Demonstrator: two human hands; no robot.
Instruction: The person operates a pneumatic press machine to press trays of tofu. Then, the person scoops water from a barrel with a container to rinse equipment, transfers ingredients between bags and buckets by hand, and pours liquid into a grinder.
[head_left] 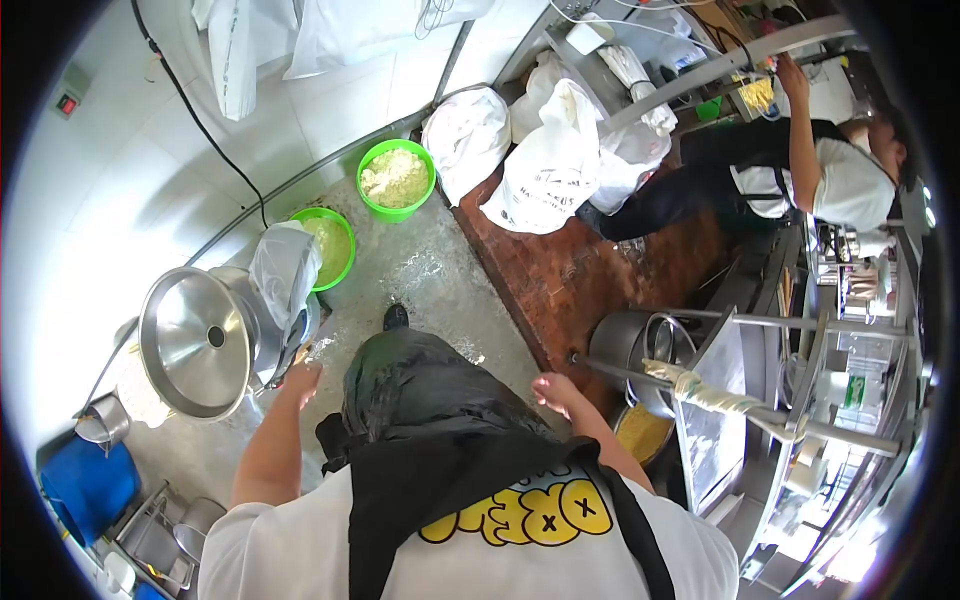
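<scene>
- Left grip (303, 382): beside the machine under the wide steel bowl (180, 345); whether it is open, closed or touching anything, I cannot tell.
- Right grip (556, 394): loosely open with fingers slightly curled, nothing seen in it, above the floor near the large steel pot (612, 345).
- The steel bowl, round with a central hole, is on the person's left, near the white wall (330, 115).
- A translucent plastic bag (283, 265) hangs over the machine's far side.
- Just past it, a green tub (348, 262) holds pale yellowish contents; a farther green tub (402, 212) holds a crumbly, pale heap.
- White sacks (550, 170) stand on reddish-brown flooring (570, 290).
- Another person (770, 180) in dark trousers is beyond, at the right, one arm raised.
</scene>
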